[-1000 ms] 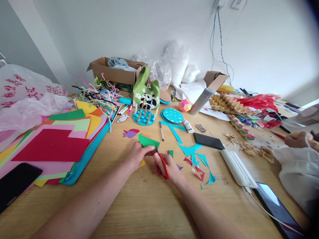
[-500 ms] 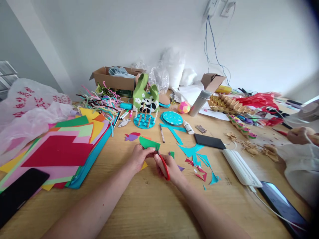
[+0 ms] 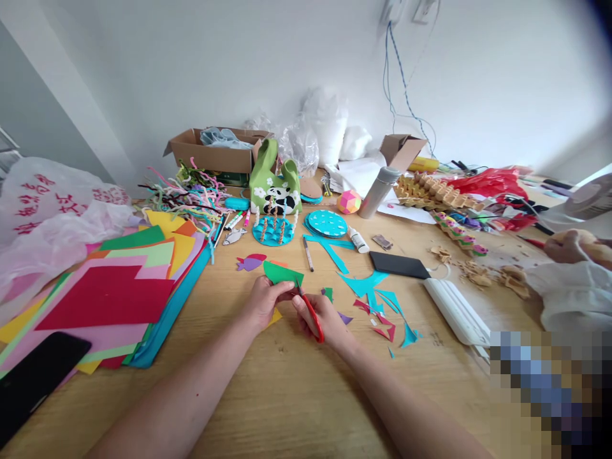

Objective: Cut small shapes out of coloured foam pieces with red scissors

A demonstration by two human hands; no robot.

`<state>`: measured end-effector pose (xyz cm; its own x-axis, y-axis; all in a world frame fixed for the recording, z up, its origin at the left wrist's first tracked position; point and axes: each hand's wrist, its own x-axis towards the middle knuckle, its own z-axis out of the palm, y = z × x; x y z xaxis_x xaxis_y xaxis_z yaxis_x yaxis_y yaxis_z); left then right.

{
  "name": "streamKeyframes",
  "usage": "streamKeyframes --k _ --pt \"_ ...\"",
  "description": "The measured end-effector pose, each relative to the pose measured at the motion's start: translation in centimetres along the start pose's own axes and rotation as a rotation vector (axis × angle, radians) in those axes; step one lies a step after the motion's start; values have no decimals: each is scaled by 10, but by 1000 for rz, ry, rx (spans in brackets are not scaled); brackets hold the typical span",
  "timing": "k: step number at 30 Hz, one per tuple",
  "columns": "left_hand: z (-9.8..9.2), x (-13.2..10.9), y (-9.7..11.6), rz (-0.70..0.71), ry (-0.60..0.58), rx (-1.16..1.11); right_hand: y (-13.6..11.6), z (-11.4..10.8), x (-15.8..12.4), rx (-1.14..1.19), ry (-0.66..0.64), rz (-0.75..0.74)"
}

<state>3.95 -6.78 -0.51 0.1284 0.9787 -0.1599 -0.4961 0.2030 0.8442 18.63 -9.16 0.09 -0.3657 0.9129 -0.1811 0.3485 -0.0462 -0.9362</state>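
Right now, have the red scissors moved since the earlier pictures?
No, not noticeably: judged against the pen lying on the table, the scissors in the right hand are in about the same place.

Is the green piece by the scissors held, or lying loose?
Held: the thumb of the left hand overlaps the near edge of the green piece.
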Motion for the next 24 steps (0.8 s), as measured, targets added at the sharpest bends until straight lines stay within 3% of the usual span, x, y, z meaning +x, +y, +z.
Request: streamKeyframes --k 18,24 --pt "1 1 1 -24 22 -4 9 -1 3 -11 -8 34" --pt "-1 3 10 97 176 -71 10 -1 2 -16 -23 10"
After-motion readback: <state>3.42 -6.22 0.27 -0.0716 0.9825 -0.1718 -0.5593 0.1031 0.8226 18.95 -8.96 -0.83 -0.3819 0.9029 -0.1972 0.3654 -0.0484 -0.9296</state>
